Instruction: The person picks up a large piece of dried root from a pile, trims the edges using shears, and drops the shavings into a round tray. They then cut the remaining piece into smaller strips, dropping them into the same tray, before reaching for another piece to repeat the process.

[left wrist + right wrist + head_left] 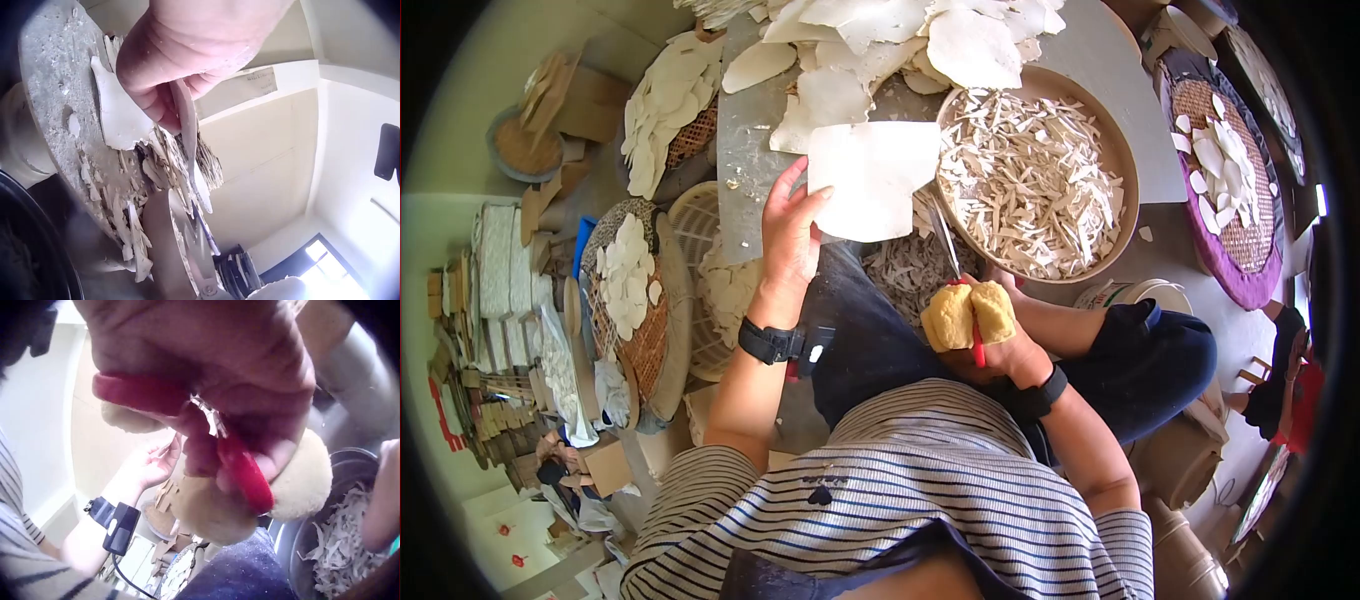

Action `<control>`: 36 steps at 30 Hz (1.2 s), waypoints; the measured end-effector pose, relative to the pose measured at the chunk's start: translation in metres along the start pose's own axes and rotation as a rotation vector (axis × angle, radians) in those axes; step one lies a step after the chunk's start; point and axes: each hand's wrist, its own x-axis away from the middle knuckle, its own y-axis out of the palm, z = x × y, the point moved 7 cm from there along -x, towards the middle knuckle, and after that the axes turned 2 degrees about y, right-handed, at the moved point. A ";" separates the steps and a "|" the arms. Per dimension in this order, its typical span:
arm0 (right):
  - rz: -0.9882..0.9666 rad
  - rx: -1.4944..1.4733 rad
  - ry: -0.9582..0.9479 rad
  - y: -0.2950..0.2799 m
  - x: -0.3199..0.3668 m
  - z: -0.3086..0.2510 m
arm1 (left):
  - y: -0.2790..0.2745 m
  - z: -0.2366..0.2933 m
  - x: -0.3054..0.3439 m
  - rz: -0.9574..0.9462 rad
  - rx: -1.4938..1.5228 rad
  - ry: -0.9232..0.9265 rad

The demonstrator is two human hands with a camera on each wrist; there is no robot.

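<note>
My left hand [788, 240] pinches a flat off-white sheet [865, 180] with straight trimmed edges and a notch at its lower right. In the left wrist view the same sheet [187, 128] is seen edge-on between thumb and fingers. My right hand [1018, 358] grips scissors [943, 238] with red handles and thick yellow foam pads [953, 318] around them. The red handles [245, 475] stand spread apart in the right wrist view. The scissor blades [199, 250] show below the sheet in the left wrist view, pointing up towards it.
A round tray [1131, 170] heaped with cut strips sits at the right of the grey table [745, 170]. Irregular untrimmed sheets [970, 48] pile at the back. Darker scraps [910, 270] lie in a container below my hands. Woven baskets [640, 350] of sheets stand left.
</note>
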 end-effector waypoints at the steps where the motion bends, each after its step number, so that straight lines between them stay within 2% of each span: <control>1: -0.014 0.021 0.013 0.004 0.001 -0.005 | 0.003 -0.004 0.001 -0.028 -0.011 -0.031; 2: -0.026 0.038 0.002 0.008 0.002 -0.008 | 0.006 -0.007 0.001 -0.055 -0.022 -0.061; 3: -0.074 0.457 -0.263 0.023 0.013 -0.035 | 0.008 -0.011 0.003 -0.083 -0.034 -0.093; 4: -0.011 0.856 -0.555 0.037 0.029 -0.062 | 0.013 -0.014 0.005 -0.114 -0.054 -0.110; 6: -0.031 0.647 -0.363 0.029 0.022 -0.050 | 0.026 -0.021 0.011 -0.178 -0.093 -0.144; 9: -0.039 0.570 -0.271 0.026 0.020 -0.049 | 0.041 -0.027 0.014 -0.245 -0.144 -0.065; 13: 0.017 0.911 -0.631 0.045 0.050 -0.088 | 0.053 -0.028 0.011 -0.307 -0.115 -0.097; 19: 0.058 0.686 -0.477 0.042 0.055 -0.081 | 0.062 -0.024 0.008 -0.390 -0.223 -0.086; 23: 0.104 0.629 -0.489 0.041 0.059 -0.074 | 0.064 -0.025 0.008 -0.397 -0.225 -0.113; 25: 0.052 0.529 -0.393 0.036 0.055 -0.062 | 0.066 -0.024 0.010 -0.396 -0.231 -0.106; 27: 0.022 0.529 -0.342 0.033 0.052 -0.057 | 0.062 -0.029 0.010 -0.365 -0.210 -0.147; 32: 0.042 0.829 -0.280 0.024 0.042 -0.050 | 0.060 -0.034 0.005 -0.380 -0.200 -0.253; 34: 0.064 0.796 -0.424 0.026 0.048 -0.058 | 0.060 -0.028 0.003 -0.387 -0.156 -0.301; 36: 0.093 0.758 -0.518 0.023 0.053 -0.059 | 0.064 -0.004 -0.004 -0.350 -0.067 -0.229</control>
